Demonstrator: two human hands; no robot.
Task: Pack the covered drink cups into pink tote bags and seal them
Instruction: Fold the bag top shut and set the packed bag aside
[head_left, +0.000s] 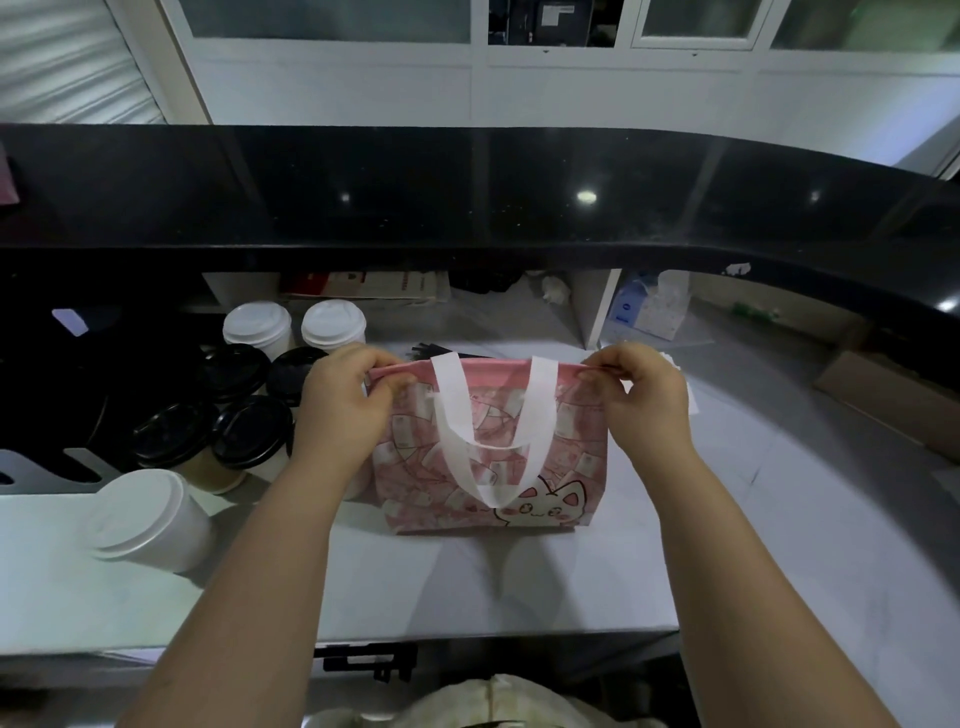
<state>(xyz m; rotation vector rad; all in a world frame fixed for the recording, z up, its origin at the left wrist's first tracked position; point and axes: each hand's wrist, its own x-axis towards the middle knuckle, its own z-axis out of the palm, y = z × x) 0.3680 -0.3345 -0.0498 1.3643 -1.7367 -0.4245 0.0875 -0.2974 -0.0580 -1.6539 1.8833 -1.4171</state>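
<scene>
Right now the pink tote bag (415, 457) stands upright at the centre of the frame on the pale grey worktop (519, 582), its cat print facing you. Its white handle (452, 415) hangs down the front in a loop. The top edge of the bag runs as one flat pink band between your hands, and you cannot see what is inside.

Your left hand (348, 395) pinches the left end of that top edge, fingers curled over it. Your right hand (644, 395) pinches the right end in the same way. Both forearms reach in from the bottom of the frame.

Just left of the bag, behind your left hand, is a cluster of black-lidded cups (252, 431). Two white-lidded cups (257, 327) stand behind them, further up the frame. Another white cup (150, 519), also lidded, stands alone at the lower left, apart from the bag.

Behind the bag some thin dark items (431, 351) lie on the worktop, too blurred to tell what they are. A glossy black counter ledge (467, 192) spans the upper half of the frame. Under it, upper right of the bag, sits a tissue box (649, 309), and a cardboard box (893, 400) lies at the right edge.
</scene>
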